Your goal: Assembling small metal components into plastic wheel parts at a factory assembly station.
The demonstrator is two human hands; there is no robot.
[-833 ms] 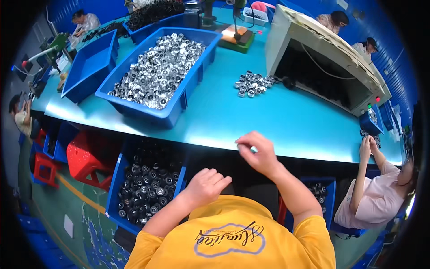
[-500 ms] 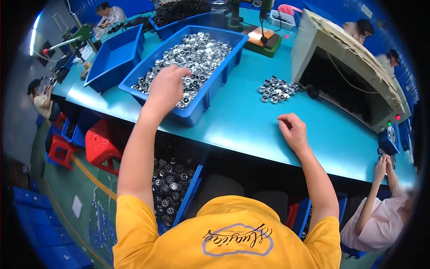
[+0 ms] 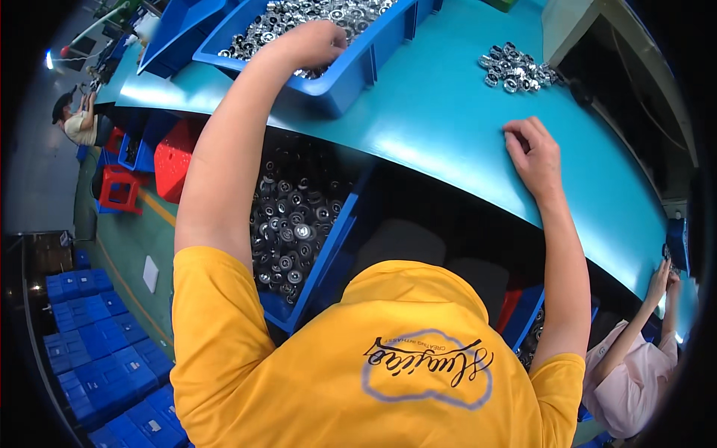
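Note:
My left hand (image 3: 317, 46) is over the near end of a blue bin (image 3: 351, 86) heaped with shiny round metal parts (image 3: 263, 33). Its fingers curl down among the parts, close to the bin's right wall. Whatever they grip is hidden. My right hand (image 3: 536, 153) rests on the teal tabletop, loosely closed, with a gap between thumb and bent fingers and nothing seen in it. Beyond it lies a small pile of the same kind of metal parts (image 3: 514, 69), apart from the hand.
A large pale housing with a dark opening (image 3: 635, 67) stands right of the pile. Another blue bin (image 3: 179, 33) sits at the left. Below the table edge is a bin of dark round parts (image 3: 287, 231). A co-worker in a pale top (image 3: 635, 373) sits at the right.
The view has tipped downward, so the table sits higher in the picture. My left hand has shifted right within the bin, its fingers lower. My right hand stays near the pile, still curled.

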